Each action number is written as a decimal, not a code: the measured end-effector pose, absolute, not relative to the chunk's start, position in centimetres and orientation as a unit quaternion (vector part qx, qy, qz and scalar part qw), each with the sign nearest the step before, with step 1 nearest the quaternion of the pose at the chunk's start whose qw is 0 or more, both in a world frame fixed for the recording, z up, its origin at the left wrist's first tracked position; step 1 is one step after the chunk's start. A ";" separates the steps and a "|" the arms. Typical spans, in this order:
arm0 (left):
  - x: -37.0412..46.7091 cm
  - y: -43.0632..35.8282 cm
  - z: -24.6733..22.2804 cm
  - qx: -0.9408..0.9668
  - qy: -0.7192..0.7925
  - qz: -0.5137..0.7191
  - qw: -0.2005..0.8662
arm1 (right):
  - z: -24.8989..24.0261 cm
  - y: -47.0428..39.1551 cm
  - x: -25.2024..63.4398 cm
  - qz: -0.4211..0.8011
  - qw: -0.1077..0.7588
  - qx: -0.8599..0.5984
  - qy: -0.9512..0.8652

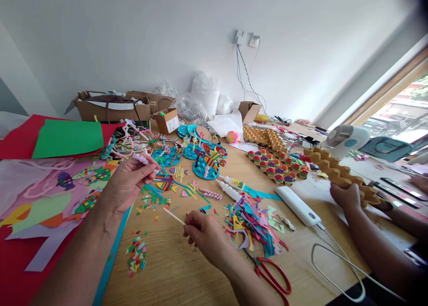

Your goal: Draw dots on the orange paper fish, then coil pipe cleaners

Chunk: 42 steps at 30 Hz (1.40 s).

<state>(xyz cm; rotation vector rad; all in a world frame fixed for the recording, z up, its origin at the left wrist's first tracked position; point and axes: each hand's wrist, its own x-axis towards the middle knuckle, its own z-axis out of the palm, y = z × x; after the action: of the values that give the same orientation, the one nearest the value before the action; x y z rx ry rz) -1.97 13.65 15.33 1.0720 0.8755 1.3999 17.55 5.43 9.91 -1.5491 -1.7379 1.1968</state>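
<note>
My left hand (129,179) is raised over the left part of the table, its fingers pinched on a coiled lilac pipe cleaner (141,158). Lower and to the right, my right hand (203,232) grips a thin white stick (173,216) that points up and left. Between and beyond the hands lie striped paper fish (179,172), a twisted pink-purple coil (211,193) and round blue pieces (205,169) with paper fish on them. Small paper bits (137,255) are scattered on the wood below my left hand.
Red-handled scissors (274,275) and paper strips (256,226) lie right of my right hand. Beyond are glue bottles (230,191), a white power bank (298,206) with a cable, and painted egg trays (277,165). At the right, another person's hand (346,197) holds an egg carton (334,168).
</note>
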 end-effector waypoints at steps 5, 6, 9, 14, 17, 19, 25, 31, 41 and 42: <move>-1.3 12.6 16.0 0.506 0.379 0.553 0.544 | 8.1 4.3 16.8 0.221 0.119 -0.615 -0.747; -1.1 12.4 16.0 0.509 0.375 0.550 0.546 | 7.6 4.2 16.7 0.211 0.092 -0.613 -0.756; -0.4 12.1 15.6 0.519 0.371 0.526 0.562 | 6.9 4.3 16.8 0.209 0.059 -0.597 -0.773; 0.9 11.4 14.5 0.586 0.381 0.450 0.556 | 9.0 5.5 17.7 0.300 0.309 -0.569 -0.701; 1.5 11.1 14.0 0.626 0.359 0.429 0.544 | 11.0 6.4 17.9 0.491 0.480 -0.477 -0.549; 1.7 10.9 13.7 0.633 0.351 0.412 0.554 | 11.8 6.8 17.5 0.587 0.520 -0.408 -0.467; 2.2 10.9 13.4 0.614 0.369 0.380 0.584 | 11.8 7.5 16.2 0.635 0.563 -0.355 -0.391; 2.1 11.2 13.6 0.588 0.380 0.440 0.562 | 11.2 8.0 16.6 0.598 0.605 -0.360 -0.383; 1.7 12.3 12.4 0.551 0.404 0.488 0.544 | 10.5 8.7 17.9 0.547 0.643 -0.381 -0.377; 1.7 12.3 12.3 0.548 0.404 0.487 0.548 | 10.4 8.7 18.0 0.547 0.643 -0.381 -0.377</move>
<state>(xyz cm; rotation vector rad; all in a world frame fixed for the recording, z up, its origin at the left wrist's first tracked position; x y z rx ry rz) 1.74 12.32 12.31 1.2978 0.9569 1.1535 18.02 8.75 10.43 -0.8682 -0.8593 1.2453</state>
